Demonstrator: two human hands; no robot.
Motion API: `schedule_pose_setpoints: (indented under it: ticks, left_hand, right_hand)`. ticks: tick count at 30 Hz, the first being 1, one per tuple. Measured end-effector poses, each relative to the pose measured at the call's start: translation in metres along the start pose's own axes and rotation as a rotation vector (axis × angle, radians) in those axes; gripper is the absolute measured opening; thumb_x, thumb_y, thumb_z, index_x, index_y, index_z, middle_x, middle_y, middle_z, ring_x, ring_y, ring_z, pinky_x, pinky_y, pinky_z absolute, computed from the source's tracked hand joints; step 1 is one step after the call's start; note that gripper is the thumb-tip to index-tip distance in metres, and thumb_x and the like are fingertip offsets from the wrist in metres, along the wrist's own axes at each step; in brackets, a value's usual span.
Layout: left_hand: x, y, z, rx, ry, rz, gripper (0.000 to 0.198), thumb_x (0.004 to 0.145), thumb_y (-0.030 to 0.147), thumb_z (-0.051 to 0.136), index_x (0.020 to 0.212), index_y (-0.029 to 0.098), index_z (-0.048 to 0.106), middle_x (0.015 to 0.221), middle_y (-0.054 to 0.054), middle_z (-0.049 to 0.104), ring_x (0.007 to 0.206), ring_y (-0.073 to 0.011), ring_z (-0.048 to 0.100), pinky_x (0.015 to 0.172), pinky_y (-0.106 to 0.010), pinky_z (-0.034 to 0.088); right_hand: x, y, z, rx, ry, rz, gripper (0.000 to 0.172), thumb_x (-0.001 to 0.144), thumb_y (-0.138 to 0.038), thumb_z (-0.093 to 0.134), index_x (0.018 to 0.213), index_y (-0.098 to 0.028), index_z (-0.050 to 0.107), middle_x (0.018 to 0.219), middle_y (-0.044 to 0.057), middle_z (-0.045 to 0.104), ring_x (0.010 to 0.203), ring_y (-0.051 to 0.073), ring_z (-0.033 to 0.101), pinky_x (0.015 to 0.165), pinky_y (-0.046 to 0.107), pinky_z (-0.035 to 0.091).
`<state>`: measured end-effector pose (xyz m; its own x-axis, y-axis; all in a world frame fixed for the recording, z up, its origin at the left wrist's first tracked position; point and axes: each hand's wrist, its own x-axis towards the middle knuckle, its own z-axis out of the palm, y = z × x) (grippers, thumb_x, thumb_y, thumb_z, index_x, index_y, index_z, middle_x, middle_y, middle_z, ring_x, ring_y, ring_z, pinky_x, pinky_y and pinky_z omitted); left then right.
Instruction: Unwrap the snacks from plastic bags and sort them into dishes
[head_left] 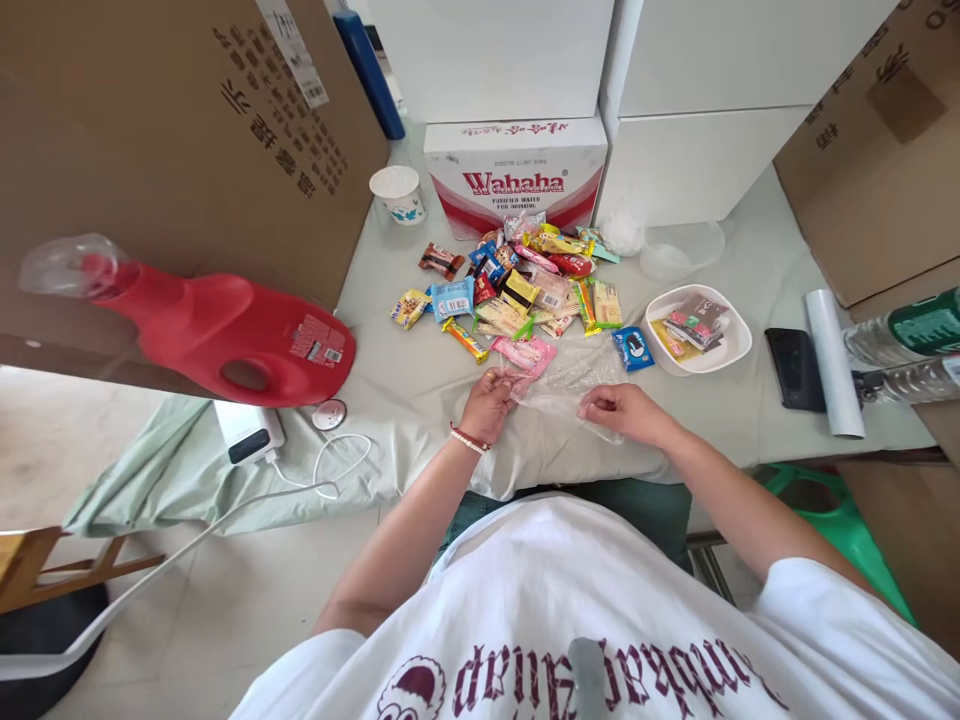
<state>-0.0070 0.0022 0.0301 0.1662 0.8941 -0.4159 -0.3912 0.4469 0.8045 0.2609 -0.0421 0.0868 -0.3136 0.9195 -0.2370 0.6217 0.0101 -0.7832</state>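
A clear plastic bag [559, 392] is stretched between my two hands near the table's front edge. My left hand [489, 402] is closed on its left side, close to a pink snack packet [525, 353]. The fingers of my right hand [624, 412] pinch the bag's right side. Beyond the bag lies a pile of wrapped snacks [517, 292] in many colours. A blue packet [634, 348] rests to the right of the bag, beside a white bowl [737, 340] that holds several packets.
Behind the snacks stands a Wahaha box [517, 180], with a paper cup [397, 195] on its left. A red jug [247, 335] and power bank [251, 430] are at the left. A clear container [682, 250], phone [795, 368], white roll [834, 365] and bottles [911, 330] are right.
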Motion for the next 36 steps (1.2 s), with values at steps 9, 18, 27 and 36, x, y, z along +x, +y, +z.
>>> schedule_pose_setpoints:
  ticks: [9, 18, 27, 36]
  left_hand:
    - [0.016, 0.021, 0.004, 0.114, 0.099, 0.048, 0.025, 0.075, 0.024, 0.078, 0.09, 0.019, 0.059, 0.098, -0.006, 0.072, 0.108, -0.0234, 0.07, 0.104, -0.041, 0.051]
    - [-0.05, 0.02, 0.035, 0.799, 0.126, 0.574, 0.025, 0.094, 0.037, 0.063, 0.114, 0.024, 0.07, 0.129, -0.012, 0.068, 0.129, -0.0292, 0.059, 0.12, -0.044, 0.039]
    - [-0.037, -0.018, -0.017, 1.656, -0.012, 0.505, 0.061, 0.101, 0.044, 0.046, 0.159, 0.023, 0.045, 0.173, -0.017, 0.023, 0.161, -0.0382, 0.022, 0.122, -0.075, -0.006]
    - [-0.048, -0.022, -0.019, 1.792, -0.009, 0.45, 0.065, 0.102, 0.054, 0.045, 0.162, 0.029, 0.04, 0.173, -0.012, 0.025, 0.162, -0.0423, 0.011, 0.119, -0.08, -0.007]
  right_hand:
    - [-0.017, -0.032, 0.078, -0.681, -0.236, -0.421, 0.043, 0.107, -0.021, 0.044, 0.144, -0.033, 0.061, 0.106, 0.006, 0.067, 0.091, 0.021, 0.058, 0.062, 0.027, 0.035]
    - [0.003, -0.037, 0.116, -0.685, -0.179, -0.411, 0.036, 0.1, -0.012, 0.052, 0.13, -0.022, 0.069, 0.117, 0.013, 0.068, 0.1, 0.023, 0.064, 0.076, 0.031, 0.051]
    - [-0.021, -0.017, 0.075, -0.1, -0.3, -0.587, 0.032, 0.102, -0.038, 0.059, 0.126, -0.021, 0.072, 0.129, 0.011, 0.068, 0.115, 0.021, 0.065, 0.102, 0.035, 0.053]
    - [0.126, 0.012, -0.06, -0.601, 0.435, 0.509, 0.056, 0.102, -0.048, 0.047, 0.139, -0.007, 0.055, 0.131, 0.031, 0.06, 0.116, 0.041, 0.066, 0.093, 0.053, 0.054]
